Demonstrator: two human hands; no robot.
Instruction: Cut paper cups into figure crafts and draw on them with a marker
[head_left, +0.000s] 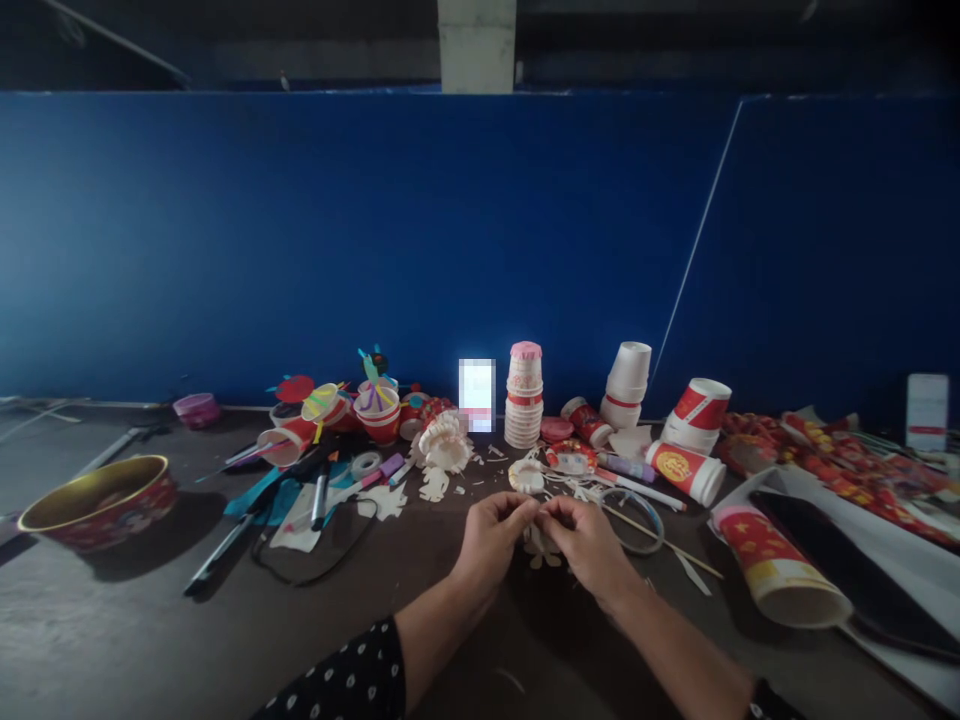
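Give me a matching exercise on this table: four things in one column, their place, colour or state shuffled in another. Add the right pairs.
1. Pale cut-out
2. Large bowl
3. Tall cup stack
4. Red-and-yellow cup

A. Pink on top
B. Lying on its side by a black slab
C. At the fingertips of the left hand and right hand
D. Gold inside

Pairs: 1-C, 2-D, 3-A, 4-B

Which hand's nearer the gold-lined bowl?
Left. The left hand is right of the bowl, across open tabletop; the right hand is farther right, beyond it.
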